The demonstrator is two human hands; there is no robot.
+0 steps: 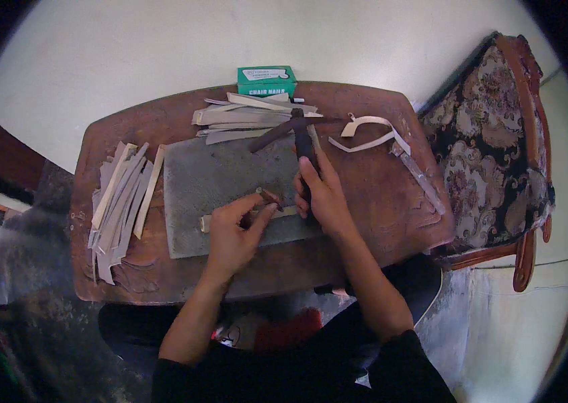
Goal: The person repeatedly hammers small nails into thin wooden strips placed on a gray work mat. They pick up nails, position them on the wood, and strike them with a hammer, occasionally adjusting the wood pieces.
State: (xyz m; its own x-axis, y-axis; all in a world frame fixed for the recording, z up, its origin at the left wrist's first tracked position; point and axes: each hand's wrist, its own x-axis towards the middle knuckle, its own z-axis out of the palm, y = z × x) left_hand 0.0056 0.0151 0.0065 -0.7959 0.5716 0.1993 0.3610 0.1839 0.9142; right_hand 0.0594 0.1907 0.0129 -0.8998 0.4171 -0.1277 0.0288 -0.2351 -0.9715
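Observation:
My right hand (321,198) is wrapped round the dark handle of a hammer (303,138), whose head is raised above the far right part of a grey stone slab (196,171). Between the thumb and fingers of my left hand (233,235) is a short brown rod (270,197), which looks like a punch and is held at a slant. Beneath it a narrow pale strip (289,211) lies across the near part of the slab. My fingers cover the strip's middle, so whether the rod's tip touches it cannot be seen.
Bundles of grey and cream strips lie left of the slab (119,201) and behind it (244,121). A green box (266,81) stands at the wooden table's (391,195) back edge. To the right are a curled pale strap (371,144), a flat bar (422,181) and a flowered chair (485,141).

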